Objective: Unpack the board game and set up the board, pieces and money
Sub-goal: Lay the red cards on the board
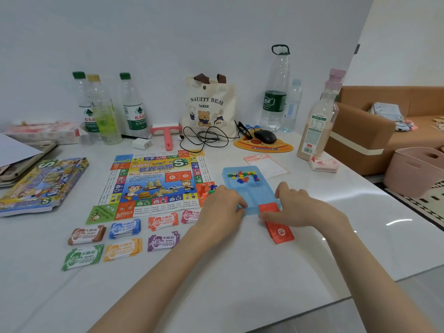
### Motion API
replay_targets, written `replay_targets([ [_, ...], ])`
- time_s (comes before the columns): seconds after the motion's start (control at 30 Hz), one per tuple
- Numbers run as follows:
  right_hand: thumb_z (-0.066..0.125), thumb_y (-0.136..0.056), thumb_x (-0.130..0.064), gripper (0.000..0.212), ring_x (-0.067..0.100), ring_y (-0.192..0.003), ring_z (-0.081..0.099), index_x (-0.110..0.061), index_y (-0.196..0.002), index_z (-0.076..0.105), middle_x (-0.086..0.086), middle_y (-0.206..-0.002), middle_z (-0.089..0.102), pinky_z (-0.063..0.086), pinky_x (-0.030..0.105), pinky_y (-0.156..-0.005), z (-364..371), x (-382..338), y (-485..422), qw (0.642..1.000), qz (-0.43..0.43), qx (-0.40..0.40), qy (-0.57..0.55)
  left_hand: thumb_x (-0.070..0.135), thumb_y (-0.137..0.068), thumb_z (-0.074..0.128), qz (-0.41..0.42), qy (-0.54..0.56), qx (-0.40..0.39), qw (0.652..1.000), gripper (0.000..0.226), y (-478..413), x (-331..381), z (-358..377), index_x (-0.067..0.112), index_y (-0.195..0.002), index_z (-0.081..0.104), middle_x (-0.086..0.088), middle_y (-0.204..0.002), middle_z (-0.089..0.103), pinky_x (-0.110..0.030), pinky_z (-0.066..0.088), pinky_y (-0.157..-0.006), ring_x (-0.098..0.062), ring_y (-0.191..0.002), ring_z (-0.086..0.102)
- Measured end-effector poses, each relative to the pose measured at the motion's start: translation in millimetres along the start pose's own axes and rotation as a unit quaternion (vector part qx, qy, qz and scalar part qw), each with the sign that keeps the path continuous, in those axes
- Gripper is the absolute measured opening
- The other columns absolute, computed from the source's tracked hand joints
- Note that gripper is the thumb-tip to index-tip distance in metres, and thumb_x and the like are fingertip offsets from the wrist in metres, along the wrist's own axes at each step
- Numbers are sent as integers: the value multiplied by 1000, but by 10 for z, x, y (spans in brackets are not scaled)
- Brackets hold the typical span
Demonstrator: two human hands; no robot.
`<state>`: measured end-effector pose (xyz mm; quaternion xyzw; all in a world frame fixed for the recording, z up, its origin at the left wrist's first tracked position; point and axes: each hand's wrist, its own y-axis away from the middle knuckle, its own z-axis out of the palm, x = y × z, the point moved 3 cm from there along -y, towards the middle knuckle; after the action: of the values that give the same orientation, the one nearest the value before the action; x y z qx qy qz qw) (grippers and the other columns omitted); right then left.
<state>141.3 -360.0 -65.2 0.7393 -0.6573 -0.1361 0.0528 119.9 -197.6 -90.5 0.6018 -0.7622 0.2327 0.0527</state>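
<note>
The colourful game board (153, 182) lies flat on the white table (240, 272). Several small stacks of play money (125, 236) sit in rows in front of it. Right of the board lies a blue plastic tray (249, 188) with several small coloured pieces (243, 176) at its far end. My left hand (222, 207) grips the tray's near left corner. My right hand (296, 204) pinches a stack of red cards (278, 230) at the tray's near right corner. A few red and blue pieces (207, 189) lie on the board's right edge.
The game box (42, 186) lies at the left. Along the wall stand several bottles (105, 109), a tote bag (210, 108), a pink roller (167, 134), cables and a mouse on a pad (264, 140). A tall bottle (317, 121) and a paper sheet (266, 165) are at the right.
</note>
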Motion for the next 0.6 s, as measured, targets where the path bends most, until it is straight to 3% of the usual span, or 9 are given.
replay_targets([
  [0.13,67,-78,-58,82,23,-116,43,-16,-133,23,8,-126,47,47,39,-92,153,-50,94,1000,3,3,-28,24,-94,55,8,-3,2,1000,26,25,-6,-20,25,-117,68,7,-123,64,-30,42,-89,-15,-115,47],
  [0.43,77,-77,-33,65,23,-98,60,-18,-117,28,7,-115,54,54,41,-86,243,-11,143,987,12,21,-160,27,-94,56,-6,42,34,999,25,110,-138,-216,28,-116,67,9,-122,63,-29,41,-91,-13,-113,49],
  [0.6,84,-69,-36,61,11,-80,61,-27,-109,39,-5,-98,58,57,29,-71,157,-92,244,968,-34,66,-240,23,-92,61,-53,220,15,974,22,158,-217,-430,23,-111,71,8,-106,71,-20,52,-74,-5,-89,65],
])
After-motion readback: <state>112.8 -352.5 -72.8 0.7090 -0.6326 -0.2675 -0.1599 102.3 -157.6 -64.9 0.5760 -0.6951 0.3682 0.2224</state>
